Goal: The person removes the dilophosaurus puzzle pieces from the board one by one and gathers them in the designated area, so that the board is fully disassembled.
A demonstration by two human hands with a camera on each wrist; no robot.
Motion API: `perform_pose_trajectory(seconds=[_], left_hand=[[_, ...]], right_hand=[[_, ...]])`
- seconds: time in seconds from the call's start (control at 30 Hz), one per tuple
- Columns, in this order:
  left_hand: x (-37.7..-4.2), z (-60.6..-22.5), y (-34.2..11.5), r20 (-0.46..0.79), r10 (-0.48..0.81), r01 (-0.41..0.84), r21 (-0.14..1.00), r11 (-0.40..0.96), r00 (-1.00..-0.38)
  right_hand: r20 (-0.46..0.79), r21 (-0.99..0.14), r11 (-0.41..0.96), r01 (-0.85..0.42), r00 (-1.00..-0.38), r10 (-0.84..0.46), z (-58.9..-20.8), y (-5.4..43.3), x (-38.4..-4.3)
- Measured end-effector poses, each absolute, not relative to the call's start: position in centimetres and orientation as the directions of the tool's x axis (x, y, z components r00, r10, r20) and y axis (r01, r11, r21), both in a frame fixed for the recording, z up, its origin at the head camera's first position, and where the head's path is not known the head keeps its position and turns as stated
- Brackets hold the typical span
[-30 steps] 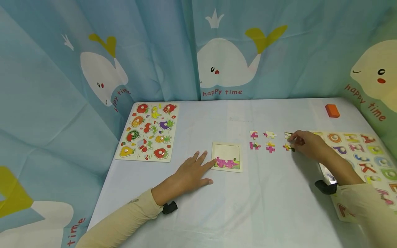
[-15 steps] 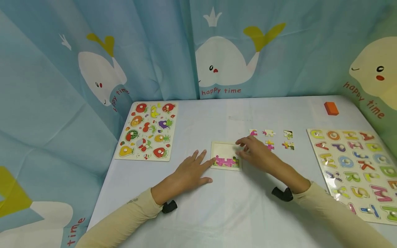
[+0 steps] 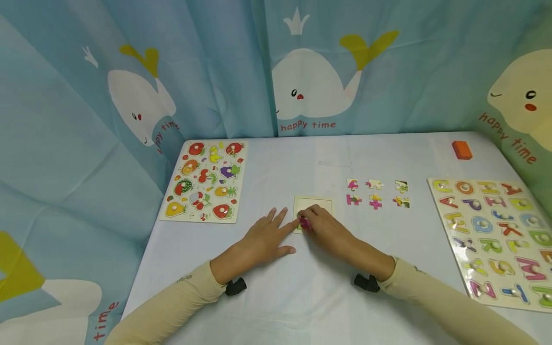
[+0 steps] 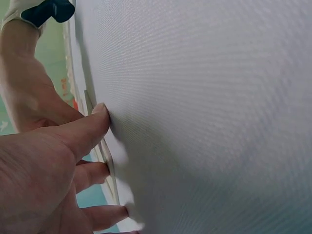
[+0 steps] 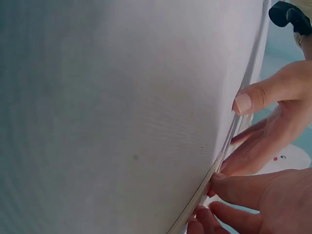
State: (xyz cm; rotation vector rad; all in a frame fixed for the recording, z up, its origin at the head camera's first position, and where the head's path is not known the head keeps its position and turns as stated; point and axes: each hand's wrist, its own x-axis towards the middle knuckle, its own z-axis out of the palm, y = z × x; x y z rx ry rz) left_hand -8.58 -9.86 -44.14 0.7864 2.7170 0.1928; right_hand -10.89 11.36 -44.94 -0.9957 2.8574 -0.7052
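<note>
In the head view, my left hand (image 3: 264, 242) lies with spread fingers on the table, its index fingertip at the left edge of a small wooden puzzle tray (image 3: 315, 200). My right hand (image 3: 329, 231) reaches over the tray's lower part and pinches a pink puzzle piece (image 3: 304, 223) at the tray's left side. In the right wrist view, a sliver of this piece (image 5: 210, 194) shows under the thumb. Most of the bottom row in the tray is hidden by the right hand. Several loose puzzle pieces (image 3: 375, 201) lie in two rows right of the tray.
A fruit puzzle board (image 3: 220, 182) lies at the back left. On the right lies an alphabet puzzle board (image 3: 489, 230), with an orange block (image 3: 462, 150) behind it. A curtain (image 3: 241, 72) printed with whales hangs along the table's back and sides.
My right hand has moved left from beside the loose pieces to the left part of the tray, now with a pink puzzle piece at its fingertips. My left hand has stayed in place.
</note>
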Motion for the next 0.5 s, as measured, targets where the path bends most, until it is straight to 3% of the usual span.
perform_pose_trajectory(seconds=[0.5], left_hand=[[-8.67,-44.49,-10.38,-0.259,0.558,0.484,0.299,0.822,-0.788]], right_hand=[[0.119,-0.447,0.652,-0.612,-0.763,-0.635,-44.84,11.35,-10.97]])
